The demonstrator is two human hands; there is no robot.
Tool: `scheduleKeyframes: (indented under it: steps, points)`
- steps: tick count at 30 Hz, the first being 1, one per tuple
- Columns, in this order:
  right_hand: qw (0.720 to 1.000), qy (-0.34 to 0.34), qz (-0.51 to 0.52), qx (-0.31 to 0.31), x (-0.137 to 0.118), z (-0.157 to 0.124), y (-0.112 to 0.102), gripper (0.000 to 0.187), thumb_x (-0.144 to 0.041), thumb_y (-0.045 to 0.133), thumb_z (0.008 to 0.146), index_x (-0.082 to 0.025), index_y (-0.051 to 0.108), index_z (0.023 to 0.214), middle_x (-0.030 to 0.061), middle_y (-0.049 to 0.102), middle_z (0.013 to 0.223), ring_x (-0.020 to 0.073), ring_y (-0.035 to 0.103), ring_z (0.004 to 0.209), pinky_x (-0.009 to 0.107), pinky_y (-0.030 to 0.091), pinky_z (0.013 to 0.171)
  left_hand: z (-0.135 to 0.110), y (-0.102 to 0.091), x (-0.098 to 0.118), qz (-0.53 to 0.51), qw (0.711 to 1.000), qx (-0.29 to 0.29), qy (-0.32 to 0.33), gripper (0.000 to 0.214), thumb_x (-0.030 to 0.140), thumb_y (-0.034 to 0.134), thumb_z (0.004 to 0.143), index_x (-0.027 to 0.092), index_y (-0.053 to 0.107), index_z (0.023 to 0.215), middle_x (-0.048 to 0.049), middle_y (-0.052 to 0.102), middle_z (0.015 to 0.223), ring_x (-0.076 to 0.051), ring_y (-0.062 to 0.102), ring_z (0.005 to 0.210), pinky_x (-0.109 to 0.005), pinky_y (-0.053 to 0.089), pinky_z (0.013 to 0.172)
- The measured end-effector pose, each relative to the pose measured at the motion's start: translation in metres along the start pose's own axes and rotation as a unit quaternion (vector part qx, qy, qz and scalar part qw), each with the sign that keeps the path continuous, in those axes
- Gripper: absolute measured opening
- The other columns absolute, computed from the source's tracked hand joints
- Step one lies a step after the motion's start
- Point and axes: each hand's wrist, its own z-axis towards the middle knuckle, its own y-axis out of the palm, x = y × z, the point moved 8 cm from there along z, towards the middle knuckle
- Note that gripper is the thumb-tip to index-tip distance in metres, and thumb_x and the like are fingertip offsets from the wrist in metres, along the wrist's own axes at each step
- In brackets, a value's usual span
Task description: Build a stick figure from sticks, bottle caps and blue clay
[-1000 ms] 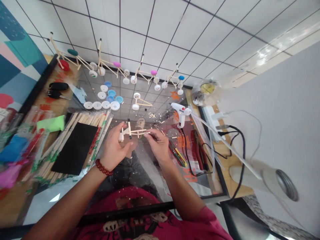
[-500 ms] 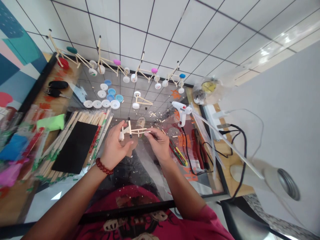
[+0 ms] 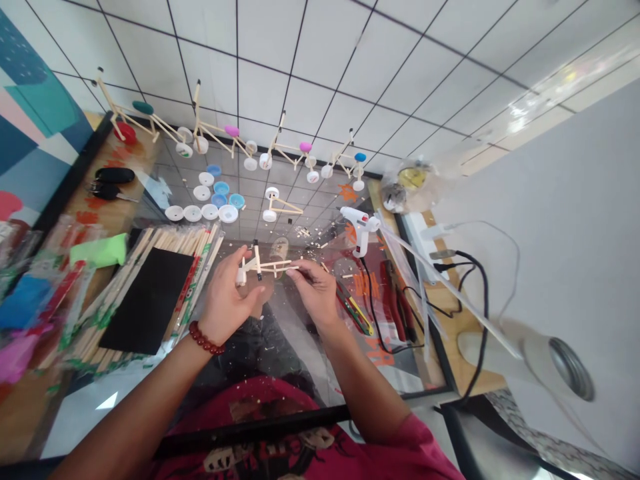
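Note:
A small wooden stick frame [image 3: 263, 267] with a white cap wheel at its left end hangs just above the glass table top [image 3: 280, 333]. My left hand [image 3: 227, 300], with a red bead bracelet at the wrist, pinches the frame's wheel end. My right hand [image 3: 314, 291] pinches the thin sticks at the frame's right end. Both hands are closed on the frame at the table's middle.
Several finished stick bicycles [image 3: 220, 133] line the far edge. Loose white and blue bottle caps [image 3: 210, 200] and another partial frame [image 3: 278, 203] lie behind my hands. Chopstick packs [image 3: 165, 280] sit left; a white glue gun [image 3: 359, 227], pliers [image 3: 397, 300], cables and a power strip [image 3: 425, 247] right.
Both hands keep their grip on the frame and have hardly moved; the camera view has shifted slightly.

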Motion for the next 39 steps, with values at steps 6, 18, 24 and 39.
scheduleKeyframes:
  steps: [6,18,24,39]
  points:
    - [1.0,-0.003,-0.003,0.003,0.0017,0.001,0.0,0.017,-0.04,0.083,0.084,-0.024,0.086,0.089,0.0037,0.086,0.087,0.0222,0.077,0.081,0.033,0.063,0.079,-0.0008,-0.0005,0.0006,0.007,1.0,0.011,0.008,0.072,0.024,0.082,0.083,0.021,0.056,0.151,-0.0138,0.077,0.139,-0.036,0.072,0.134,-0.054,0.059,0.117]
    - [1.0,-0.014,-0.005,0.006,0.0021,0.0002,-0.0005,0.017,-0.038,0.083,0.085,-0.022,0.087,0.09,0.0046,0.087,0.088,0.0205,0.077,0.079,0.031,0.062,0.076,-0.0026,0.0,-0.0013,0.004,1.0,0.021,0.018,0.072,0.021,0.081,0.084,0.023,0.057,0.152,-0.0131,0.076,0.141,-0.035,0.072,0.135,-0.052,0.059,0.118]
    - [1.0,-0.015,-0.006,0.0,0.0032,0.0,0.0001,0.018,-0.037,0.082,0.086,-0.021,0.087,0.093,0.0052,0.087,0.09,0.0206,0.077,0.082,0.031,0.061,0.078,-0.0025,0.0002,-0.0016,0.001,1.0,0.016,0.012,0.072,0.02,0.081,0.083,0.023,0.057,0.152,-0.0125,0.076,0.141,-0.034,0.072,0.135,-0.052,0.059,0.119]
    - [1.0,-0.005,-0.01,0.006,0.0004,0.0001,-0.0005,0.017,-0.036,0.083,0.084,-0.022,0.088,0.091,0.0051,0.088,0.09,0.0208,0.078,0.081,0.03,0.061,0.077,-0.0023,0.0001,-0.0009,0.007,1.0,0.02,0.019,0.073,0.02,0.081,0.082,0.023,0.057,0.151,-0.0129,0.076,0.141,-0.035,0.072,0.135,-0.053,0.059,0.118]
